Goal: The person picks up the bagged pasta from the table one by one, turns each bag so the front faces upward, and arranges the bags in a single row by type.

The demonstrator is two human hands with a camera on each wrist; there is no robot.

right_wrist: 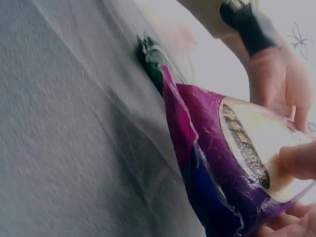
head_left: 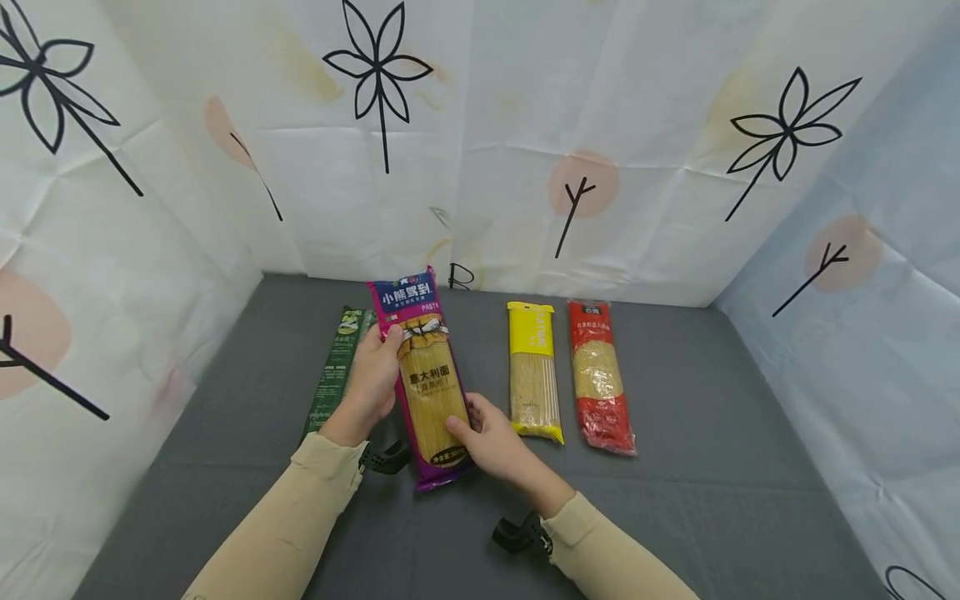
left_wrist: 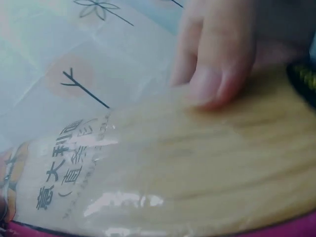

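Observation:
A purple pack of spaghetti (head_left: pixel 429 383) with a clear window is held up between both hands, tilted with its top leaning left. My left hand (head_left: pixel 372 375) grips its left edge near the upper part, thumb on the front. The right hand (head_left: pixel 491 437) pinches the lower right edge, its thumb lying over the window. In the right wrist view the bottom end of the purple pack (right_wrist: pixel 212 143) hangs above the grey cloth, casting a shadow. Behind the left hand lies a green pack (head_left: pixel 335 371), partly hidden.
To the right on the grey cloth (head_left: pixel 697 417) lie a yellow pack of spaghetti (head_left: pixel 533 371) and a red pack (head_left: pixel 600 375). White patterned fabric (head_left: pixel 510 108) walls the back and both sides. A black wrist strap (head_left: pixel 517 533) sits on the right wrist.

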